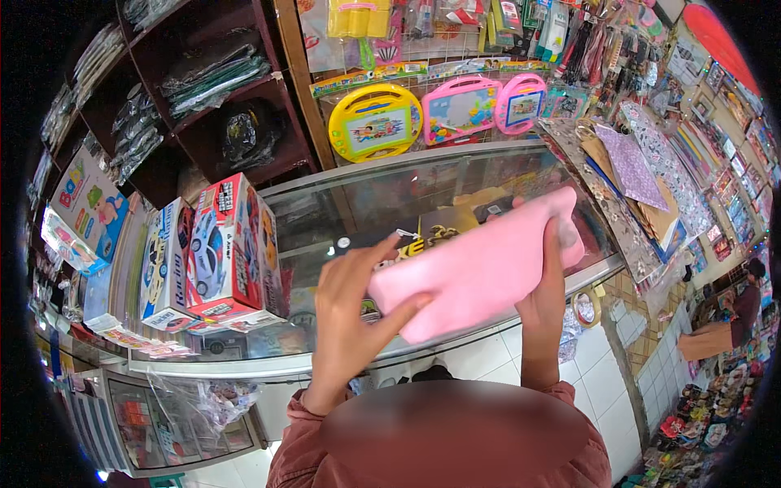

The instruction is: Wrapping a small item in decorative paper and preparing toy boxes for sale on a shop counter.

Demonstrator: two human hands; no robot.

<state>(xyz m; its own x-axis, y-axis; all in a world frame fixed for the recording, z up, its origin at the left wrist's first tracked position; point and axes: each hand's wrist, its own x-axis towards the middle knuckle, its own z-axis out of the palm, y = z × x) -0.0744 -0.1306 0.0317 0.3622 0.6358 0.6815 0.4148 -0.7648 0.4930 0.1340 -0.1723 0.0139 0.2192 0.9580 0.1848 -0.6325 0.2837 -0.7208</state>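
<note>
My left hand grips the left end of a pink oblong bundle, thumb on the near face and fingers over the far edge. My right hand holds the other end, with its thumb lying up the near face. The bundle is tilted, its right end higher in the picture, and motion blurs it; whether it is a wrapped box or a pouch I cannot tell. It is held over a glass display counter. Partly hidden behind it is a black and yellow item bearing writing.
Toy car boxes and a baby-product box stand on the counter's left part. Drawing boards hang behind it. Paper bags lie at its right end. A roll of tape is near the front edge. Another person is at far right.
</note>
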